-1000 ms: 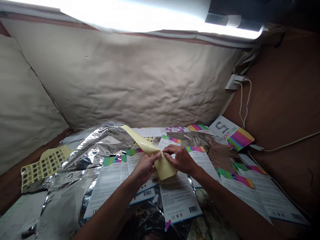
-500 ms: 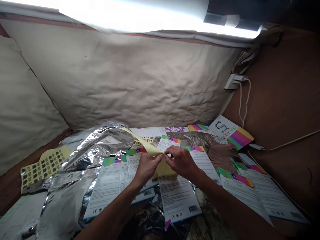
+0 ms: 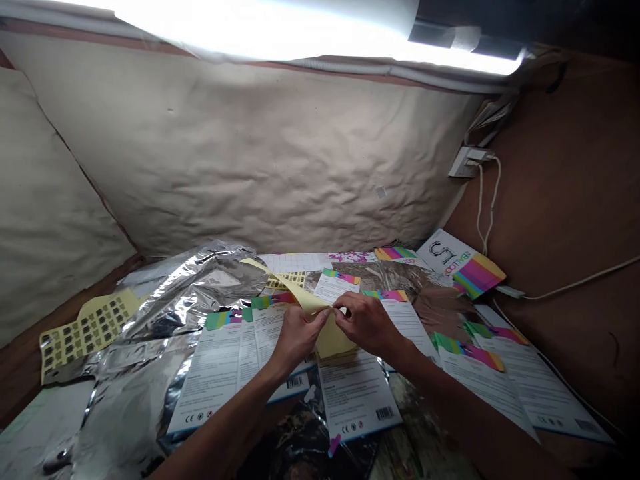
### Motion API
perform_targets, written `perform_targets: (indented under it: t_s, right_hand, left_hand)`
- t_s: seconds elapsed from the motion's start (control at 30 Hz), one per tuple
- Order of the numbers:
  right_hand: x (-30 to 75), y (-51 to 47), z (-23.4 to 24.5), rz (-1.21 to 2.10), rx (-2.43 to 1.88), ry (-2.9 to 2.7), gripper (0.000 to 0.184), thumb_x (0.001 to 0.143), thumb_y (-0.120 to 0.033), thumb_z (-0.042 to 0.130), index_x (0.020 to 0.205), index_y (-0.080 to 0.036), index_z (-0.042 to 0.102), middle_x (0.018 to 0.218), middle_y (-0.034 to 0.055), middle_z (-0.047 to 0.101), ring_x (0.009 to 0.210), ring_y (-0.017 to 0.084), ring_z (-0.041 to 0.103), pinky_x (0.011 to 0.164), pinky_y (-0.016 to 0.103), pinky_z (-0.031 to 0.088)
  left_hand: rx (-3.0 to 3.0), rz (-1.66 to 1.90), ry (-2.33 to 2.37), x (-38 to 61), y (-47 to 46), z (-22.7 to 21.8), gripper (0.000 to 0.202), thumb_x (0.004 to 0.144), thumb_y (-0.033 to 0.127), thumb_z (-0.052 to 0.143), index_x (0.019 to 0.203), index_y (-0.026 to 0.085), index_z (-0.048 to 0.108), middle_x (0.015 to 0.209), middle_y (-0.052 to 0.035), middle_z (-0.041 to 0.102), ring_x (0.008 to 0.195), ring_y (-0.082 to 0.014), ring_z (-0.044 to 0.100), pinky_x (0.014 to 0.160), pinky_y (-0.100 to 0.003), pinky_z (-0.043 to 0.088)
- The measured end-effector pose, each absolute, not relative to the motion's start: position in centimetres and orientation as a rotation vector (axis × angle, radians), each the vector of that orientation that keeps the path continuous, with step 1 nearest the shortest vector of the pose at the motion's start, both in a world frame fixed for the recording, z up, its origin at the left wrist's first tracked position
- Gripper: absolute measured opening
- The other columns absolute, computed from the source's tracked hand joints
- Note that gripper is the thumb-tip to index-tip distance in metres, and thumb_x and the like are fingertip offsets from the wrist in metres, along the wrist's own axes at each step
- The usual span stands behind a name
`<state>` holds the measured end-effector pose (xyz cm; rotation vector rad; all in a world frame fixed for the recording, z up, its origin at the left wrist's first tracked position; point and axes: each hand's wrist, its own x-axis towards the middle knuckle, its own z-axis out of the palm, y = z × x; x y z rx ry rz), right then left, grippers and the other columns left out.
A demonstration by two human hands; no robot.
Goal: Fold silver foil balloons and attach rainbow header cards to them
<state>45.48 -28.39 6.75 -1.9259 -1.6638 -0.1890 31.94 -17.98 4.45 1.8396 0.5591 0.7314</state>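
My left hand (image 3: 296, 335) and my right hand (image 3: 367, 323) meet over the middle of the table, both pinching a pale yellow backing sheet (image 3: 293, 291). The sheet curls up and away to the left from my fingertips, and its lower part (image 3: 335, 341) hangs folded between my hands. Under my hands lie white printed cards with rainbow tops and barcodes (image 3: 357, 393), spread in overlapping rows.
Crumpled silver foil (image 3: 200, 287) covers the left of the table. A yellow sheet of small dark stickers (image 3: 80, 330) lies at the far left. More rainbow cards (image 3: 505, 380) and a box (image 3: 463, 263) sit at the right. A wall socket with cables (image 3: 470, 163) is above them.
My hands have shifted slightly up and closer together on the yellow sheet. Its raised end has dropped lower and flatter than a second ago.
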Motion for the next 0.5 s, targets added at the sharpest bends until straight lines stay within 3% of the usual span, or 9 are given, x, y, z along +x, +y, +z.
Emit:
perform_targets:
  t_s: [0.17,0.33,0.5]
  right_hand:
    - [46.21,-28.73,7.56,0.123,-1.839,-1.550,0.017,0.085,-0.013,0.059,0.084,-0.020,0.074,0.084,0.0029,0.075,0.074,0.017,0.068,0.068,0.027,0.050]
    - [46.28,-29.16,7.68,0.178,-1.782,-1.577,0.014,0.082,-0.028,0.071,0.092,-0.019,0.075,0.092,0.0056,0.074,0.072,0.017,0.068,0.066,0.027,0.052]
    - [45.77,-29.19,7.29,0.099,-1.844,-1.454,0.011,0.084,-0.016,0.063,0.083,-0.020,0.074,0.083,0.0035,0.074,0.072,0.017,0.067,0.065,0.026,0.050]
  left_hand:
    - [1.796,0.705,0.561,31.92,-18.04,4.35,0.029,0.084,0.039,0.065,0.089,0.013,0.077,0.088,-0.0064,0.078,0.079,-0.0258,0.072,0.061,-0.027,0.052]
    - [1.796,0.724,0.498,31.93,-18.02,4.60,0.028,0.085,0.036,0.064,0.094,0.015,0.078,0.093,-0.0062,0.078,0.084,-0.0255,0.072,0.068,-0.028,0.054]
    - [1.865,0.695,0.530,31.88,-18.19,4.51,0.026,0.084,0.035,0.063,0.085,0.014,0.077,0.085,-0.0060,0.078,0.078,-0.0249,0.071,0.062,-0.026,0.052]
